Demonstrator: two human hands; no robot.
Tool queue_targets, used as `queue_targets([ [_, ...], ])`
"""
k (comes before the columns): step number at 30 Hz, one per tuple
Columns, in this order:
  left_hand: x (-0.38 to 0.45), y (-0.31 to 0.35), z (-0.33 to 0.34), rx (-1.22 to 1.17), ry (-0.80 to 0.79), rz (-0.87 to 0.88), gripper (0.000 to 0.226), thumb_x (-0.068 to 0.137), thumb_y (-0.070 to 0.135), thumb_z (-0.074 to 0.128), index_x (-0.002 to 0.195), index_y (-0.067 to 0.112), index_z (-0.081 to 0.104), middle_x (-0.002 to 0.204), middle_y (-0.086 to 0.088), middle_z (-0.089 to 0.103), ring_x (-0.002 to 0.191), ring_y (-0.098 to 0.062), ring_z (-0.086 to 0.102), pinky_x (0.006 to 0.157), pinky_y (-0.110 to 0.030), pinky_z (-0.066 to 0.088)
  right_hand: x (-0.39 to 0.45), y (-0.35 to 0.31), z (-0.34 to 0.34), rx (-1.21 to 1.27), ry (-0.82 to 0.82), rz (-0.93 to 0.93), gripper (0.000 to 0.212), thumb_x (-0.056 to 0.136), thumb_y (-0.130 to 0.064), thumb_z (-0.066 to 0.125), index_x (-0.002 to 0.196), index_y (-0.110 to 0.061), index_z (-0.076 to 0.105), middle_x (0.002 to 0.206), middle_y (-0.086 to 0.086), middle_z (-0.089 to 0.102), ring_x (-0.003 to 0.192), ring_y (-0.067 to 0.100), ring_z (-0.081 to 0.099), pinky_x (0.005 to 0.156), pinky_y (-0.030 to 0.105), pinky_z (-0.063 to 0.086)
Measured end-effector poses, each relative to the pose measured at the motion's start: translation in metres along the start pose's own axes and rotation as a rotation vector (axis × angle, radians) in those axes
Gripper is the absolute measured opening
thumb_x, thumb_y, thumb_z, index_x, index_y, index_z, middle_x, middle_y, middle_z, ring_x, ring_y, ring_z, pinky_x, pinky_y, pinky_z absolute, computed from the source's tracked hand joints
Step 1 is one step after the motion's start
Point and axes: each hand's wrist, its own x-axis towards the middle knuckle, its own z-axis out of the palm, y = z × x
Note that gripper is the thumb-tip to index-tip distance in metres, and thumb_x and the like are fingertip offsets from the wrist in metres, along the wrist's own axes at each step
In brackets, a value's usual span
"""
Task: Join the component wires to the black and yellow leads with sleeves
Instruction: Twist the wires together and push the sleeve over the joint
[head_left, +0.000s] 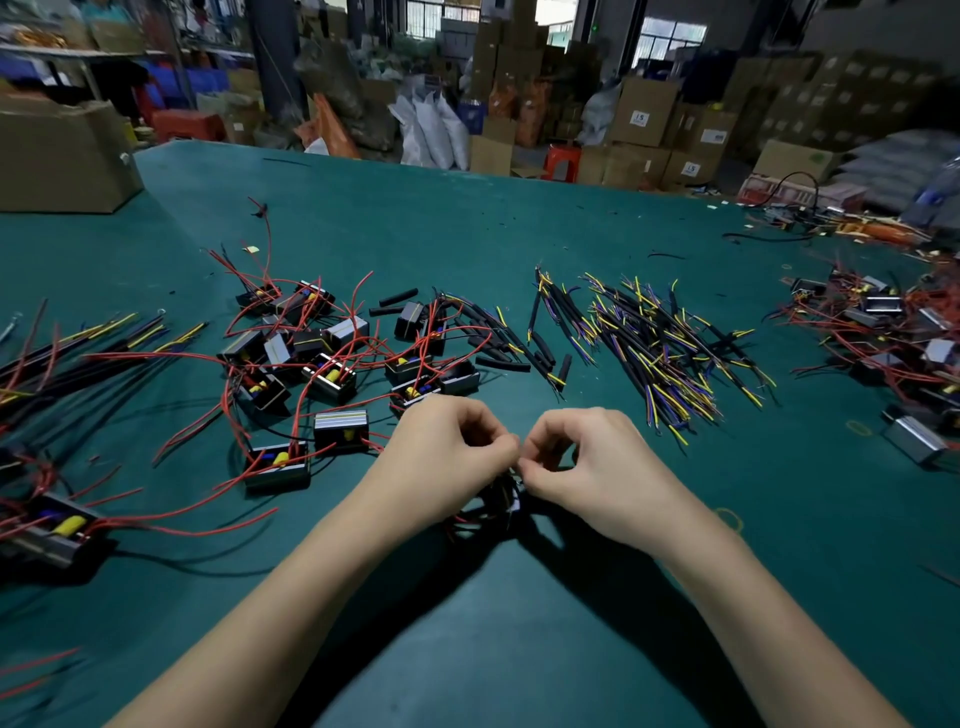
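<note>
Both hands pinched fine wire ends together above the desk (467, 218): left hand (447, 447), right hand (582, 457). The wires (501, 496) looked light, floppy, best held near their tips.

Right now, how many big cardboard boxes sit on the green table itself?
1: a cardboard box on the green table, at its far left corner. Other boxes stand on the floor beyond.

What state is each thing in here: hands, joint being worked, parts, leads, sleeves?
Left hand: fingers curled, pinching the wire ends.
Right hand: fingers curled, pinching the same wire ends.
Wire ends: held between both hands above the table; joint itself hidden.
Components: loose on the table, red wires tangled.
Leads: heaped loose, unjoined.
Sleeves: lying loose, unused.
Cardboard box: closed.
</note>
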Motion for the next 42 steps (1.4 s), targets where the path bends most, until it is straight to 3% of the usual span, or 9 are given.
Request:
queue_targets([
  [3,0.003,-0.002,-0.003,-0.07,-0.053,-0.107,0.016,0.08,0.02,0.068,0.066,0.013,0.069,0.058,0.002,0.065,0.048,-0.003,0.052,0.05,-0.016,0.042,-0.005,-0.008,0.004,-0.246,0.057,-0.083,0.008,0.082,-0.028,0.064,0.079,-0.021,0.062,0.077,-0.009,0.061,0.081,0.012,0.056,0.071,0.033,0.044],
  [6,0.005,-0.003,-0.008,-0.155,-0.088,-0.144,0.015,0.082,0.021,0.071,0.068,0.018,0.067,0.058,0.003,0.061,0.049,-0.004,0.047,0.051,-0.017,0.038,-0.007,-0.013,0.008,-0.429,0.126,-0.208,0.01,0.087,-0.026,0.059,0.086,-0.016,0.057,0.086,-0.003,0.061,0.09,0.019,0.053,0.072,0.035,0.041],
  [12,0.006,-0.004,-0.013,-0.091,-0.144,0.014,0.012,0.089,0.023,0.064,0.079,0.017,0.07,0.067,-0.01,0.062,0.059,-0.011,0.046,0.062,-0.028,0.04,-0.006,-0.012,0.01,-0.454,0.152,-0.232,0.011,0.089,-0.024,0.058,0.086,-0.014,0.057,0.086,-0.001,0.061,0.085,0.022,0.056,0.068,0.03,0.033],
  [15,0.003,-0.002,-0.017,0.024,-0.162,0.119,0.011,0.089,0.021,0.063,0.084,0.021,0.073,0.071,0.007,0.068,0.062,0.002,0.054,0.063,-0.014,0.043,-0.006,-0.009,0.009,-0.414,0.15,-0.201,0.01,0.089,-0.028,0.058,0.086,-0.02,0.055,0.087,-0.005,0.06,0.084,0.019,0.054,0.061,0.027,0.022],
  [19,0.0,0.001,-0.016,0.161,-0.155,0.216,0.008,0.084,0.018,0.067,0.088,0.019,0.073,0.078,0.009,0.069,0.072,0.003,0.059,0.065,-0.005,0.039,-0.005,-0.005,0.009,-0.368,0.101,-0.18,0.009,0.089,-0.03,0.057,0.087,-0.021,0.055,0.087,-0.007,0.061,0.085,0.018,0.054,0.067,0.03,0.034],
  [22,0.001,0.002,-0.017,0.247,-0.153,0.254,0.008,0.083,0.021,0.067,0.087,0.017,0.072,0.076,0.011,0.064,0.069,0.007,0.055,0.065,-0.004,0.036,-0.005,-0.005,0.01,-0.392,0.105,-0.198,0.009,0.089,-0.03,0.057,0.087,-0.021,0.056,0.088,-0.007,0.061,0.087,0.017,0.053,0.065,0.025,0.027],
  [25,0.001,0.002,-0.017,0.307,-0.164,0.271,0.01,0.084,0.023,0.065,0.088,0.016,0.07,0.079,0.008,0.064,0.069,0.001,0.052,0.066,-0.003,0.035,-0.004,-0.006,0.01,-0.439,0.113,-0.229,0.009,0.088,-0.027,0.06,0.086,-0.019,0.059,0.087,-0.005,0.062,0.086,0.017,0.052,0.066,0.021,0.023],
  [31,0.001,0.002,-0.017,0.353,-0.164,0.278,0.007,0.087,0.022,0.06,0.083,0.017,0.061,0.079,0.006,0.06,0.071,-0.005,0.046,0.066,-0.009,0.033,-0.002,-0.005,0.01,-0.592,0.191,-0.355,0.008,0.079,-0.013,0.063,0.072,-0.012,0.059,0.067,0.002,0.058,0.061,0.027,0.055,0.061,0.034,0.03],
  [42,0.001,0.0,-0.017,0.198,-0.152,0.217,0.008,0.091,0.018,0.058,0.085,0.017,0.062,0.087,0.006,0.063,0.079,-0.004,0.054,0.067,-0.007,0.036,0.0,0.001,0.009,-0.643,0.223,-0.414,0.018,0.078,-0.002,0.068,0.076,-0.014,0.055,0.064,-0.001,0.057,0.061,0.024,0.054,0.061,0.033,0.03],
])
